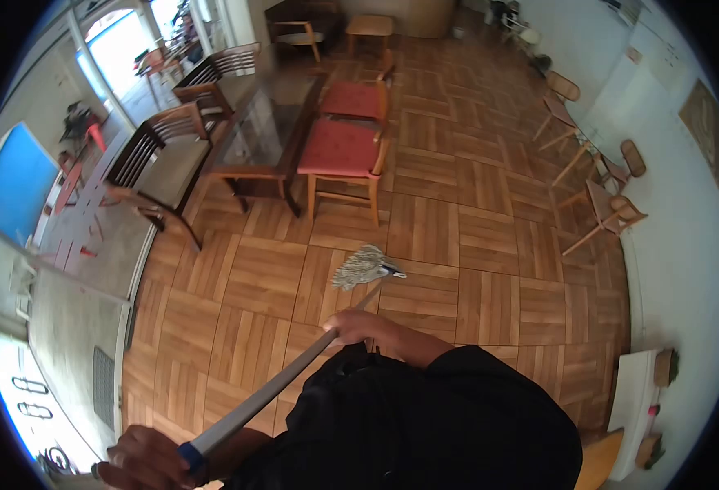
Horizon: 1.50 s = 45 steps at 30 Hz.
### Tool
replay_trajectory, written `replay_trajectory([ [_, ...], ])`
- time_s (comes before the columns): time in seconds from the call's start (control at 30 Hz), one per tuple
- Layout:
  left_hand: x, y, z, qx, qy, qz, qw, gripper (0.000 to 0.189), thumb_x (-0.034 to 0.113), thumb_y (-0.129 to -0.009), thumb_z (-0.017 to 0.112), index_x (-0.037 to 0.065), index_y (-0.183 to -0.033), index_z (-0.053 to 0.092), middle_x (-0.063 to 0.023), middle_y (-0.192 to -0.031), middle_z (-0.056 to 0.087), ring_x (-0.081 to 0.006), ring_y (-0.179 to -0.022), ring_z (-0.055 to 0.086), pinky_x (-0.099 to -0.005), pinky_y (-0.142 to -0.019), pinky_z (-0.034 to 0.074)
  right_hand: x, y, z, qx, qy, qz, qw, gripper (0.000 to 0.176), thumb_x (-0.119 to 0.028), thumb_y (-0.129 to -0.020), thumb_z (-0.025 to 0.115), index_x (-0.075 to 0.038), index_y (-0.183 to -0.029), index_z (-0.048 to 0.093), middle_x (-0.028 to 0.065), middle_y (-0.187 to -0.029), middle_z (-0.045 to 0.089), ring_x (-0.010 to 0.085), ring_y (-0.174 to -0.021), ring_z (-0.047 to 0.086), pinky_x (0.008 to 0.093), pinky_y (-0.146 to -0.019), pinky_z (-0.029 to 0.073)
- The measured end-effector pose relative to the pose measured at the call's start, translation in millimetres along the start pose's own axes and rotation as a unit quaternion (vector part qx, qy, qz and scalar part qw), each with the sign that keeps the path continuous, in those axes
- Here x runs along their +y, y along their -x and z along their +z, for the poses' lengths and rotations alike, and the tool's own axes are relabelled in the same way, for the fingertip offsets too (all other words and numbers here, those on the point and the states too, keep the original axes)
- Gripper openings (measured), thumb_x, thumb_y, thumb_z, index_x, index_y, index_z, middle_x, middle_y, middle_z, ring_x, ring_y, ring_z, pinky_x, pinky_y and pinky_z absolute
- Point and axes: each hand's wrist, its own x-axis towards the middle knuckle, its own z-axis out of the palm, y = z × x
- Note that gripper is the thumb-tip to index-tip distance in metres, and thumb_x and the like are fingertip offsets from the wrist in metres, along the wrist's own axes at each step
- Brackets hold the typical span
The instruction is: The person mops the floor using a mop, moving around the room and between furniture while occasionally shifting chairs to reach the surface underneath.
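mop handle [286, 380] runs lower-left to upper-right | right hand [358, 327] clenched mid-shaft, nearer mop head [363, 266] | left hand [143, 461] grips top end

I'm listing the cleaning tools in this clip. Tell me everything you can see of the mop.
The mop has a head of pale greyish strings, bunched and resting on the wooden parquet floor, joined by a blue-and-white clamp to a long, straight grey handle that looks metallic. The handle slants toward the lower left, with a dark blue band near its top. The right hand grips it midway; the left hand holds the top end.
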Motion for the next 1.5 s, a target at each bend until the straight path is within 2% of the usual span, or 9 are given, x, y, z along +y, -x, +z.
replay_trajectory([
  [0.07, -58, -14, -1, -0.033, 0.039, -0.008, 0.999, 0.026, 0.027, -0.099, 0.059, 0.003, -0.101, 0.050, 0.0047, -0.056, 0.054, -0.0048, -0.041, 0.053, -0.0174, -0.042, 0.037, 30, 14, -28, 0.047, 0.003, 0.023, 0.999, 0.026, -0.030, -0.083, 0.073, -0.007, -0.079, 0.061, 0.0138, -0.077, 0.062, 0.0339, -0.078, 0.063, 0.0448, -0.067, 0.045],
  [0.1, -91, -19, 6, 0.017, 0.097, -0.005, 0.995, 0.036, 0.019, -0.094, 0.067, 0.011, -0.071, 0.041, 0.0023, -0.048, 0.052, -0.0088, -0.039, 0.056, -0.0196, -0.039, 0.043, 58, 13, -39, 0.067, 0.012, 0.037, 0.997, 0.025, -0.029, -0.083, 0.072, -0.007, -0.079, 0.062, 0.0139, -0.076, 0.063, 0.0346, -0.077, 0.063, 0.0447, -0.066, 0.046],
  [0.17, -156, -36, 33, 0.036, 0.194, -0.027, 0.980, 0.031, 0.011, -0.089, 0.069, 0.009, -0.075, 0.042, -0.0021, -0.050, 0.055, -0.0111, -0.039, 0.056, -0.0202, -0.038, 0.044, 110, 15, -63, 0.146, 0.037, 0.059, 0.987, 0.025, -0.029, -0.083, 0.072, -0.006, -0.076, 0.063, 0.0146, -0.075, 0.064, 0.0359, -0.075, 0.064, 0.0446, -0.063, 0.046],
  [0.33, -300, -65, 86, -0.164, 0.365, -0.048, 0.915, 0.027, 0.011, -0.088, 0.071, 0.007, -0.077, 0.047, -0.0043, -0.054, 0.057, -0.0167, -0.040, 0.056, -0.0255, -0.039, 0.042, 182, 50, -118, 0.392, 0.043, 0.183, 0.901, 0.030, -0.026, -0.085, 0.069, -0.003, -0.068, 0.059, 0.0181, -0.072, 0.061, 0.0391, -0.072, 0.061, 0.0464, -0.061, 0.045],
  [0.53, -389, -105, 188, -0.309, 0.459, -0.106, 0.826, 0.036, 0.007, -0.081, 0.073, 0.007, -0.061, 0.044, -0.0070, -0.054, 0.051, -0.0257, -0.043, 0.054, -0.0339, -0.045, 0.038, 260, 82, -184, 0.575, 0.069, 0.175, 0.796, 0.035, -0.021, -0.086, 0.067, 0.000, -0.062, 0.052, 0.0193, -0.063, 0.054, 0.0409, -0.063, 0.056, 0.0482, -0.059, 0.042],
  [0.87, -552, -152, 364, -0.454, 0.468, -0.087, 0.753, 0.037, 0.006, -0.080, 0.069, 0.007, -0.057, 0.039, -0.0064, -0.054, 0.040, -0.0281, -0.045, 0.045, -0.0373, -0.047, 0.031, 442, 137, -334, 0.656, 0.098, 0.184, 0.726, 0.032, -0.013, -0.086, 0.065, -0.002, -0.061, 0.048, 0.0156, -0.065, 0.054, 0.0378, -0.066, 0.056, 0.0468, -0.061, 0.044],
  [1.1, -670, -215, 528, -0.557, 0.410, -0.056, 0.720, 0.030, 0.003, -0.079, 0.070, 0.005, -0.060, 0.047, -0.0077, -0.057, 0.047, -0.0293, -0.051, 0.053, -0.0378, -0.053, 0.039, 560, 218, -485, 0.650, 0.066, 0.187, 0.733, 0.027, -0.013, -0.085, 0.066, -0.004, -0.064, 0.051, 0.0123, -0.070, 0.058, 0.0344, -0.074, 0.060, 0.0435, -0.067, 0.045],
  [1.33, -785, -259, 593, -0.505, 0.364, -0.156, 0.767, 0.029, 0.006, -0.079, 0.070, 0.006, -0.062, 0.047, -0.0064, -0.062, 0.053, -0.0293, -0.057, 0.057, -0.0389, -0.060, 0.044, 654, 230, -605, 0.633, 0.104, 0.140, 0.754, 0.022, -0.007, -0.078, 0.068, -0.008, -0.065, 0.051, 0.0123, -0.065, 0.056, 0.0346, -0.066, 0.058, 0.0438, -0.060, 0.044],
  [1.5, -892, -302, 634, -0.489, 0.400, -0.126, 0.765, 0.029, 0.010, -0.081, 0.071, 0.006, -0.064, 0.048, -0.0066, -0.065, 0.055, -0.0294, -0.060, 0.059, -0.0386, -0.062, 0.046, 715, 216, -685, 0.663, 0.136, 0.135, 0.723, 0.027, -0.006, -0.081, 0.068, -0.006, -0.064, 0.047, 0.0136, -0.063, 0.053, 0.0364, -0.063, 0.056, 0.0463, -0.057, 0.043],
])
